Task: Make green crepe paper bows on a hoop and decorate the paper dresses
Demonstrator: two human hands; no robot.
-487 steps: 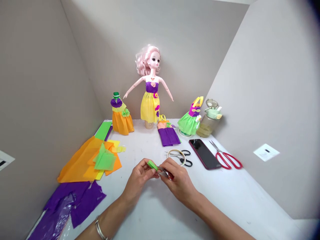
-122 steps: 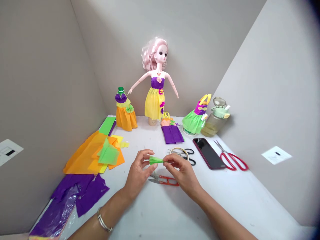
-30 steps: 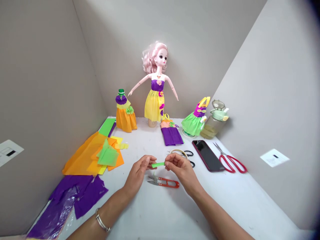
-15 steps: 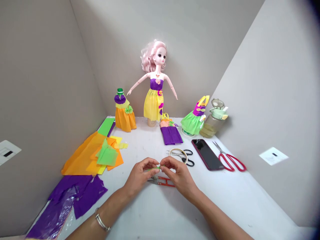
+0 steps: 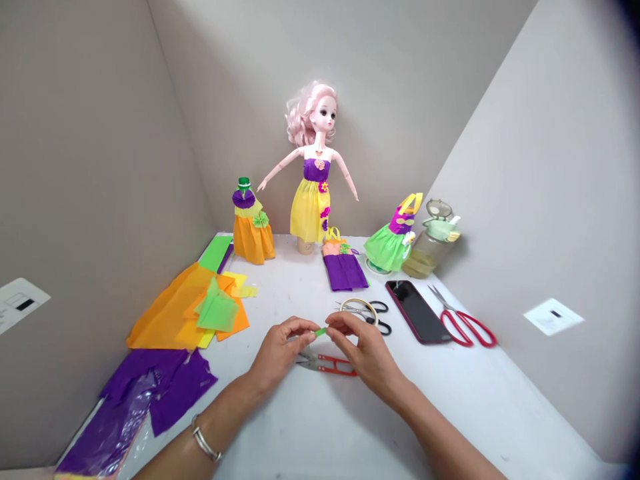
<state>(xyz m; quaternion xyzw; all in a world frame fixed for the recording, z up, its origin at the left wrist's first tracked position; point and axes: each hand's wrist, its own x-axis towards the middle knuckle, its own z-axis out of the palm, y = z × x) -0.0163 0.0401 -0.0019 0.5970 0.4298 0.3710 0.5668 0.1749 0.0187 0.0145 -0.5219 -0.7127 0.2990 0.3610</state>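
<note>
A small green strip (image 5: 321,332), which looks like folded crepe paper, is pinched at both ends above the table. My left hand (image 5: 283,347) holds its left end between thumb and fingertips. At the other end, my right hand (image 5: 363,347) has thumb and forefinger closed on it. Just below my hands lie red-handled thread snips (image 5: 333,365), partly covered by my right hand. Behind my right hand, a roll of tape (image 5: 373,308) rests over black-handled scissors (image 5: 384,327).
Crepe paper sheets in orange (image 5: 173,307) and purple (image 5: 185,393) lie at left. A doll (image 5: 310,207) stands at the back, beside an orange paper dress (image 5: 253,237), a purple one (image 5: 345,270) and a green one (image 5: 385,247). A phone (image 5: 417,312), red scissors (image 5: 467,327) and jar (image 5: 425,253) are at right.
My fingertips have moved slightly apart, so more of the green strip shows between them. The whole view has shifted a little.
</note>
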